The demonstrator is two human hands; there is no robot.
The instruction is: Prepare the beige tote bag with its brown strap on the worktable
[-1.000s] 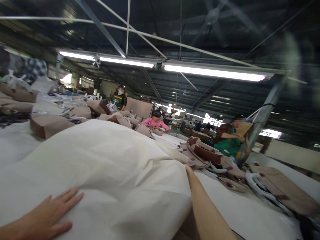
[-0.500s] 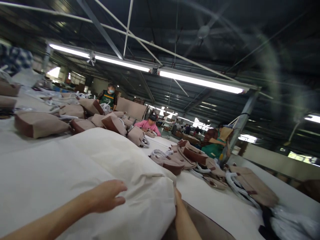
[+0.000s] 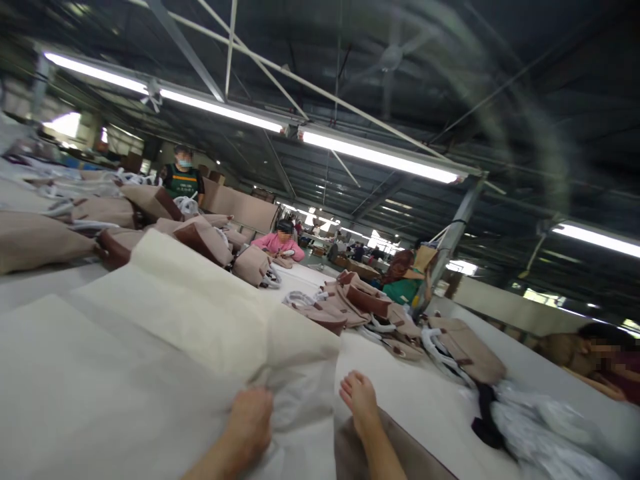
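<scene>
Factory table (image 3: 430, 407), lower frame: left hand (image 3: 253, 420) pinches cream cloth cover (image 3: 165, 333); right hand (image 3: 360, 399) flat, fingers together, on brown bag (image 3: 395, 447). Step judged: covering bag; next needs cover edge drawn over.

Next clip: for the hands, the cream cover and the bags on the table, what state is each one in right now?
left hand: closed, gripping a fold of the cover
right hand: fingers curled at the cover's edge; grip unclear
cream fabric cover: spread over a bulky shape, creased
brown bag: partly exposed below the cover
tan bags: lying piled on the table
</scene>
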